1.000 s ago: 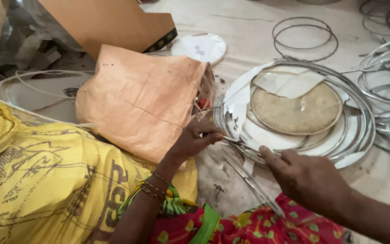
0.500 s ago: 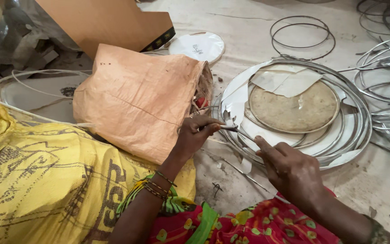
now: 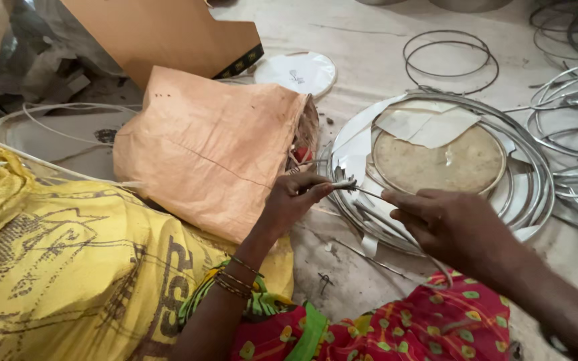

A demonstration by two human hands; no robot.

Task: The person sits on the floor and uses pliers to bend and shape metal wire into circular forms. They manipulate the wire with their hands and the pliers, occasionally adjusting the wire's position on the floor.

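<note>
Fingers of the left hand (image 3: 296, 200) pinch one end of a thin metal wire (image 3: 362, 192) beside the stacked wire rings (image 3: 536, 194) on the floor, where the right hand (image 3: 449, 224) has now closed in, gripping its other end.

Thin metal wire (image 3: 369, 194) ran roughly level, slightly tilted, between both grips; its left end sat in a small silvery clip (image 3: 344, 182), above the stacked rings' edge.
</note>
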